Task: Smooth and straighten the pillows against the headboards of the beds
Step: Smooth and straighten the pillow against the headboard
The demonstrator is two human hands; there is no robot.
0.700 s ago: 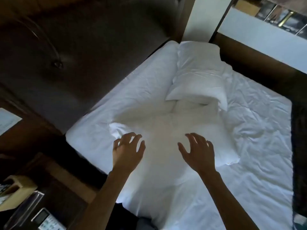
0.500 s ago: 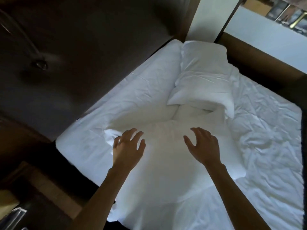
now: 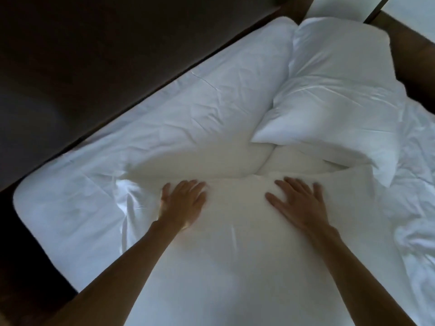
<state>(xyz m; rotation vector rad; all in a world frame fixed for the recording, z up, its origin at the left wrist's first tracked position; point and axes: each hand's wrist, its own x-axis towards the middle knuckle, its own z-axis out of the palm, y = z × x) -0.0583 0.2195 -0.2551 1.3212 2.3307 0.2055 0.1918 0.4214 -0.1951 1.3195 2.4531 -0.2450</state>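
Head view: a dark padded headboard [image 3: 98, 55] runs along the white, creased bed [image 3: 164, 118]. A plump far pillow [image 3: 334, 95] overlaps the soft, wrinkled near pillow [image 3: 235, 231]. Left hand [image 3: 183, 203] and right hand [image 3: 299, 203] lie flat, fingers spread, pressing the near pillow, gripping nothing.

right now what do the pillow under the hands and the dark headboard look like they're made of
Near pillow: white woven fabric, likely cotton, matte with a faint sheen; it shows fine creases and dents softly under the left hand and right hand, so a soft filling. Headboard: dark brown, smooth and matte, possibly padded leatherette or fabric; too dim to tell.
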